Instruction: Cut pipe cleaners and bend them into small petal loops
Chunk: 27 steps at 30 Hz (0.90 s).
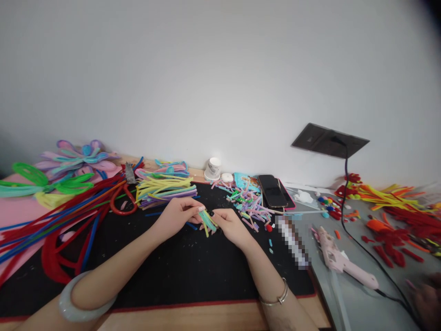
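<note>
Both my hands meet over the middle of a black mat [179, 271]. My left hand [177, 214] and my right hand [230, 225] are both closed in a pinch on a small bundle of short pipe-cleaner pieces [208, 221], green, yellow and blue, held between them just above the mat. A pale bangle [81, 308] circles my left wrist and a thin metal bracelet [275, 296] my right. A stack of long yellow, green and purple pipe cleaners [165, 189] lies just behind my left hand.
Long red and blue pipe cleaners [55, 220] and red-handled scissors [122, 202] lie left. Cut pastel pieces [250, 202], two phones [275, 191] and a small white cup [212, 168] sit behind. A pink glue gun [339, 262] with black cord lies right, beside red and orange scraps [396, 230]. Another person's hand [429, 299] shows at the lower right.
</note>
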Tool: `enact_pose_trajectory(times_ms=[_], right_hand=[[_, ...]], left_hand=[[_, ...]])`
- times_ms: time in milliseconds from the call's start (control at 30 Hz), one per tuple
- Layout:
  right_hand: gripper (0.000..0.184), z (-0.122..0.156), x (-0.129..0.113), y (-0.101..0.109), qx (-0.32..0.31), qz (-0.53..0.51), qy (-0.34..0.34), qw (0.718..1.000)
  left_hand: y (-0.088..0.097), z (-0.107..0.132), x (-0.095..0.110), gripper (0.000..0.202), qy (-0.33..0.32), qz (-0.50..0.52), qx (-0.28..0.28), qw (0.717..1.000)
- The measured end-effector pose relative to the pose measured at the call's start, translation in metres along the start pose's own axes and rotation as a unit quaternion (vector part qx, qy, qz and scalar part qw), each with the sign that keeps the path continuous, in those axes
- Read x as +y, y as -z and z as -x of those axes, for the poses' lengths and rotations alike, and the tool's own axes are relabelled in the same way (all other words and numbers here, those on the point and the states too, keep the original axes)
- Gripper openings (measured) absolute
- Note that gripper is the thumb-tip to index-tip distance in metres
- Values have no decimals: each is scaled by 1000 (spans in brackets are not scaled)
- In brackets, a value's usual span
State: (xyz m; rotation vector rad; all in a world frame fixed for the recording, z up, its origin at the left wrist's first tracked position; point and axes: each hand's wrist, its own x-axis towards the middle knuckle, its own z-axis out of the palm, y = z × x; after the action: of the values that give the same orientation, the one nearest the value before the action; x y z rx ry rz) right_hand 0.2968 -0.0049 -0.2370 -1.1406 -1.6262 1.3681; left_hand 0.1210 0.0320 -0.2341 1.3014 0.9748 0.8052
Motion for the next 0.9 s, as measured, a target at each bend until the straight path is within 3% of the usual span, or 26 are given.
enact_pose_trajectory(times_ms=[167, 533, 700, 900], right_hand=[[38, 1, -2, -3, -78, -64, -36, 994], [37, 4, -1, -5, -62, -35, -43, 996], [39, 6, -3, -6, -66, -48, -39, 996], [39, 5, -4, -4, -57, -128, -63, 988]], left_hand=[[1, -1, -4, 16, -18, -6, -10, 1000], [0, 0, 1, 14, -49, -20, -15, 999], [2, 2, 3, 13, -101, -68, -14, 993], [5, 2, 2, 17, -129, -75, -45, 988]])
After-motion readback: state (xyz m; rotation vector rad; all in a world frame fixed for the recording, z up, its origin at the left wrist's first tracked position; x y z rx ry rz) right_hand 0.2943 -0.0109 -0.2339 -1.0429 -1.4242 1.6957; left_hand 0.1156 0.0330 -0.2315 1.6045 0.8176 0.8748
